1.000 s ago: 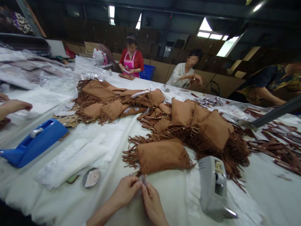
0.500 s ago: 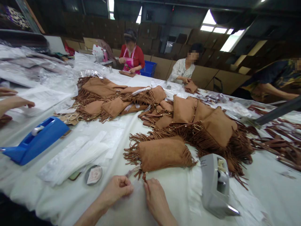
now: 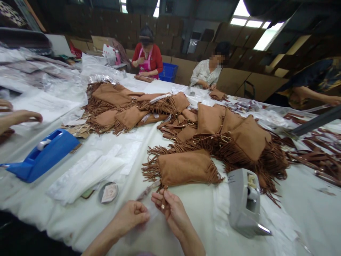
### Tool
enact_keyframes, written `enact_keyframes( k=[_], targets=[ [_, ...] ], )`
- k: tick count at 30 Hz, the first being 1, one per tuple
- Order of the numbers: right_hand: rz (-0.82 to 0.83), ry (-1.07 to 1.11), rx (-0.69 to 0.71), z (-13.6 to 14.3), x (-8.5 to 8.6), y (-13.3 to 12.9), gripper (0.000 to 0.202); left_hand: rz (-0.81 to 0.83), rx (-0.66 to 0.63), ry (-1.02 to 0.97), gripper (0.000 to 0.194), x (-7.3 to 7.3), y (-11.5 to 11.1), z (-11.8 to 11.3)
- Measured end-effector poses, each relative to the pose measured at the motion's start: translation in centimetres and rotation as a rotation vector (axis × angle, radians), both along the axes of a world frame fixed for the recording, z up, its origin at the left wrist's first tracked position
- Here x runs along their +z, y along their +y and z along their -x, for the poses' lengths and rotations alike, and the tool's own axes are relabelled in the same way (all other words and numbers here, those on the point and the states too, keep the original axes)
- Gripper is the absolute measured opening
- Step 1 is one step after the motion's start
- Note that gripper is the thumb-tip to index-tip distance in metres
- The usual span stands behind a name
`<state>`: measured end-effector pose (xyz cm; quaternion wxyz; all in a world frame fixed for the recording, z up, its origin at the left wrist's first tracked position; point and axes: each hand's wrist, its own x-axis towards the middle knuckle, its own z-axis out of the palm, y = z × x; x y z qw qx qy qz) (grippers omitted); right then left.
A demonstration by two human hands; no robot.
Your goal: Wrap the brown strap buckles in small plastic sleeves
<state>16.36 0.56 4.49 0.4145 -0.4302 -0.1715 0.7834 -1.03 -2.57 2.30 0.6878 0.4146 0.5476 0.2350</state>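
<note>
A brown suede fringed pouch (image 3: 185, 167) lies flat in front of me. Its leather zip pull (image 3: 163, 201) hangs off the near left corner, and my right hand (image 3: 174, 213) is closed on that pull, palm partly turned up. My left hand (image 3: 133, 215) is pinched shut just to the left, fingertips on what looks like thin clear plastic, very faint against the white cloth. Close to the pouch's left corner lies a narrow clear sleeve (image 3: 149, 188) with something dark inside, blurred.
A grey tape dispenser (image 3: 242, 202) stands right, a blue one (image 3: 42, 153) left. White plastic sleeves (image 3: 85, 174) and a round dish (image 3: 108, 193) lie left of my hands. Piled fringed pouches (image 3: 247, 137) fill the middle. Co-workers sit across; another person's hand (image 3: 23, 116) reaches in at left.
My right hand has turned from back-up to palm partly up, lifting the zip pull between its fingers. My left hand stays pinched in nearly the same place. The view has shifted slightly.
</note>
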Motion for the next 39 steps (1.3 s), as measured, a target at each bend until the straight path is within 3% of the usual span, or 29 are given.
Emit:
enact_keyframes(
  k=[9, 14, 19, 27, 33, 39],
  targets=[
    [-0.150, -0.177, -0.013, 1.4, -1.1, 0.0, 0.043, 0.058, 0.058, -0.031, 0.043, -0.1, -0.3, -0.4],
    [-0.196, -0.231, 0.006, 1.6, -1.4, 0.0, 0.043, 0.047, 0.017, -0.002, 0.038, -0.3, 0.1, -0.5],
    [-0.224, -0.315, 0.047, 1.3, -1.9, 0.2, 0.043, 0.015, 0.086, 0.021, 0.033, 0.0, 0.0, -1.2],
    [-0.020, -0.179, 0.011, 0.8, -1.2, 0.6, 0.040, 0.010, 0.201, -0.160, 0.041, 0.4, 0.6, -2.6],
    [0.036, -0.136, -0.013, 1.5, -1.5, 0.0, 0.042, -0.011, 0.114, -0.366, 0.040, 1.3, 0.5, -3.5],
    [0.014, -0.110, 0.009, 1.5, -1.7, 0.0, 0.041, 0.038, 0.157, -0.403, 0.038, 0.4, 0.1, -3.6]
  ],
)
